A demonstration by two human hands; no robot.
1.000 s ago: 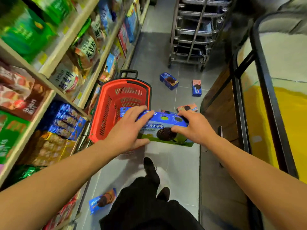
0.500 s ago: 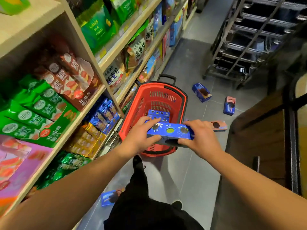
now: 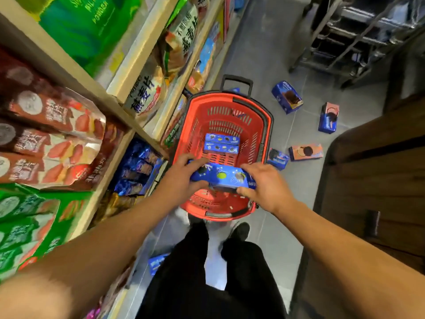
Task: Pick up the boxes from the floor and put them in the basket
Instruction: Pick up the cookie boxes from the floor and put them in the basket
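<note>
Change: long blue cardboard box (image 3: pixel 222 178) now directly over red plastic basket (image 3: pixel 264 125), no longer short of it.
Hands: your left hand (image 3: pixel 184 178) and right hand (image 3: pixel 264 187) clamp its ends.
Meaning: lower and release.

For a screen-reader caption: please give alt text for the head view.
Both hands, left hand and right hand, grip a blue box over a red basket already holding boxes; more boxes lie on the floor.
</note>
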